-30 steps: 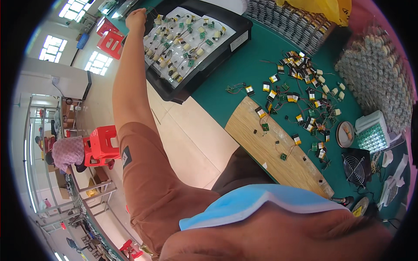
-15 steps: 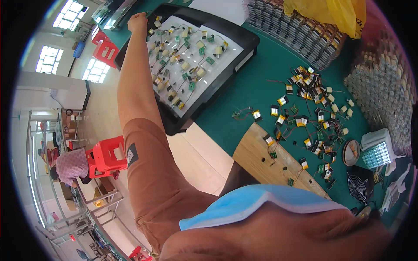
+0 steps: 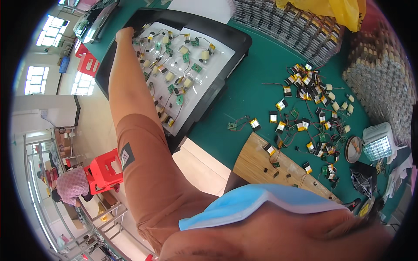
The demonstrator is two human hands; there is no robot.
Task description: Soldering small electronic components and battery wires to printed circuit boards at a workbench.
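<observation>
My left arm stretches across to the far left corner of a black tray. There my left hand is closed at the tray's rim; its fingertips are hidden. A white sheet lines the tray. On it lie several small green circuit boards wired to silver-and-yellow battery cells and cream-coloured blocks. The arm covers part of the tray's left side. My right hand is out of view.
On the green mat, loose battery cells and boards are heaped right of the tray. A wooden board lies at the near edge. Stacked parts, a yellow bag and a small fan stand around. A person sits far left.
The tray has shifted left and nearer, with my left hand moving alongside it. My view has also turned a little.
</observation>
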